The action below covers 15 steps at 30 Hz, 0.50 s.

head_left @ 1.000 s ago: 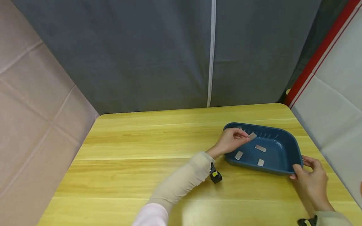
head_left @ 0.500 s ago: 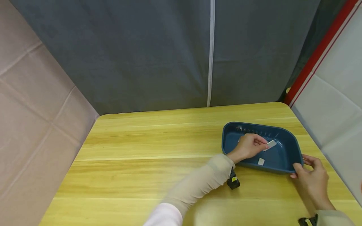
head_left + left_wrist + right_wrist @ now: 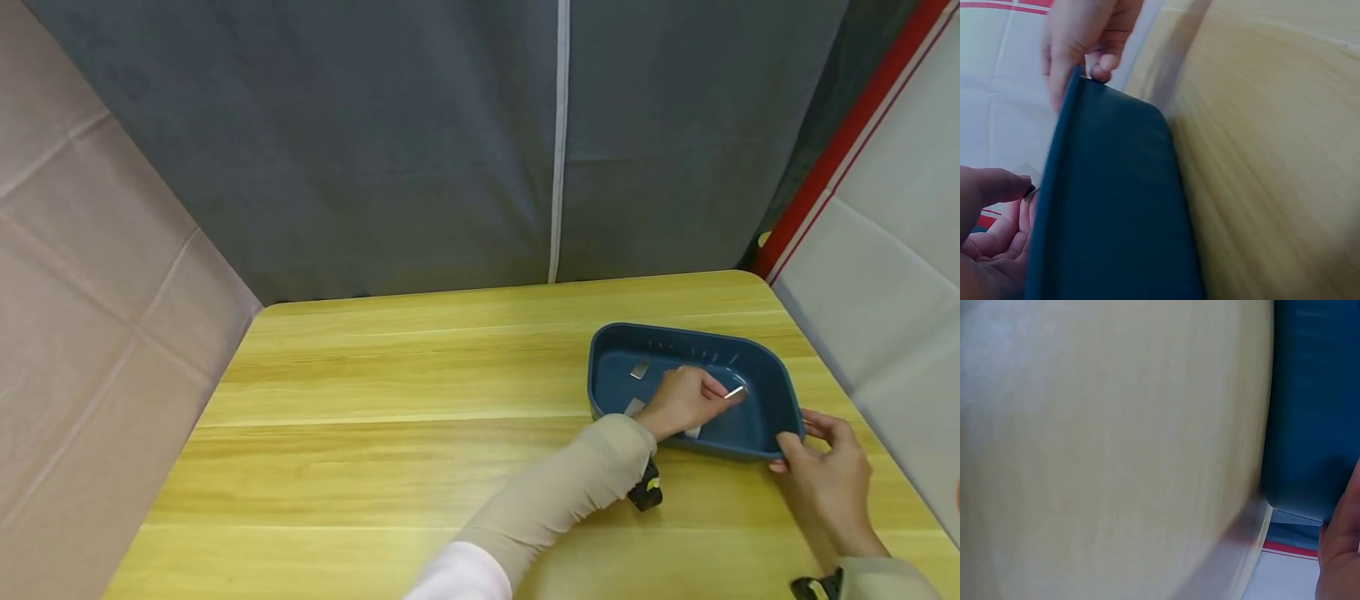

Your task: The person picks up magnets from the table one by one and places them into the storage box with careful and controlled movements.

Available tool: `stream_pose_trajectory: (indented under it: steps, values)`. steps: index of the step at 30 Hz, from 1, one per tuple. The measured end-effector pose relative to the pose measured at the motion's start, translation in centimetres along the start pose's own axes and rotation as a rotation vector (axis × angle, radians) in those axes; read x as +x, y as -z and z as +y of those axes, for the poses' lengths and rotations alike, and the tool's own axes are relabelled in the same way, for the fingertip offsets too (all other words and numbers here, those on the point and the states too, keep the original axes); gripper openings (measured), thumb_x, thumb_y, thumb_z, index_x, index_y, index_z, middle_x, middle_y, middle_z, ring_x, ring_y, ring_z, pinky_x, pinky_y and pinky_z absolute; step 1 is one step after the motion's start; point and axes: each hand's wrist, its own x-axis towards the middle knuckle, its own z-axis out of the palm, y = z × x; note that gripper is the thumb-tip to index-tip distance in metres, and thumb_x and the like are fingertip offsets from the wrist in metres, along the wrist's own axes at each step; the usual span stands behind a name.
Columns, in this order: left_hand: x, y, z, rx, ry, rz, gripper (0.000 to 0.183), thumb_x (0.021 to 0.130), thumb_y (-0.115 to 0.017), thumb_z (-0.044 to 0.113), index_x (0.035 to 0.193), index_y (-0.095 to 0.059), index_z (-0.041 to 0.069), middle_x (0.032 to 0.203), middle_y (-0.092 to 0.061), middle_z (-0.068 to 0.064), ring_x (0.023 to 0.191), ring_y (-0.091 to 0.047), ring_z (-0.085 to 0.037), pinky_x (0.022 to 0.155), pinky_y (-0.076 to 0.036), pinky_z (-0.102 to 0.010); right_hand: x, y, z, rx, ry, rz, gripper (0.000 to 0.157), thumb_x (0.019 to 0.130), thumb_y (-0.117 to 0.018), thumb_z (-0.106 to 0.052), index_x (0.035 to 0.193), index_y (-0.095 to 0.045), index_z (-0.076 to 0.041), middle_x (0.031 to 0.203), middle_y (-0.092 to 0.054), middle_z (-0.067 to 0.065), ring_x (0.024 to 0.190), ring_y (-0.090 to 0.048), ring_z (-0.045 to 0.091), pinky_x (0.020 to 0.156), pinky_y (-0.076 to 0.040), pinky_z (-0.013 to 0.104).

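Observation:
A dark blue tray (image 3: 757,417) with raised sides stands on the table's right part. Over its inside, my left hand (image 3: 686,398) pinches a small, flat, silvery rectangular piece (image 3: 737,392) between thumb and fingers. That piece is seen nearly edge-on in the left wrist view, beyond the tray's wall (image 3: 1116,187). Similar pieces lie on the tray floor: one near the back left (image 3: 640,369), another beside the wrist (image 3: 634,407), and a third partly hidden under the hand (image 3: 693,432). My right hand (image 3: 831,479) grips the tray's near right corner, thumb over the rim.
The yellow wood-grain table (image 3: 360,433) extends left of the tray. A grey curtain (image 3: 375,150) hangs behind the table's far edge. Pale cloth panels flank it at left (image 3: 97,292) and right (image 3: 892,275), the right one edged in red.
My left hand has moved right and slightly nearer across the tray, carrying the silvery piece. A piece near the back left has come into view. My right hand stays on the corner.

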Motion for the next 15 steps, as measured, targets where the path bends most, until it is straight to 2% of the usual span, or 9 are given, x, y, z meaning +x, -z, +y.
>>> stream_pose_trajectory:
  steps: [9, 15]
  values:
    - [0.6, -1.5, -0.2, 0.107, -0.027, 0.004, 0.004, 0.078, -0.067, 0.022, 0.077, -0.071, 0.020, 0.060, -0.057, 0.017, 0.049, -0.040, 0.009, 0.047, -0.032, -0.005, 0.0, 0.0, -0.1, 0.024, -0.023, -0.001, 0.029, 0.081, -0.055, -0.005, 0.101, -0.047, -0.024, 0.082, -0.044, -0.017, 0.044, -0.054, -0.003, 0.037, -0.045, 0.024]
    - [0.9, -2.0, -0.2, 0.170, -0.033, -0.006, 0.004, 0.076, -0.068, 0.023, 0.075, -0.072, 0.023, 0.064, -0.061, 0.018, 0.056, -0.043, 0.008, 0.051, -0.032, -0.005, 0.1, 0.0, -0.1, 0.025, -0.019, 0.002, 0.028, 0.081, -0.055, -0.005, 0.102, -0.047, -0.023, 0.083, -0.044, -0.016, 0.045, -0.053, -0.004, 0.037, -0.045, 0.023]
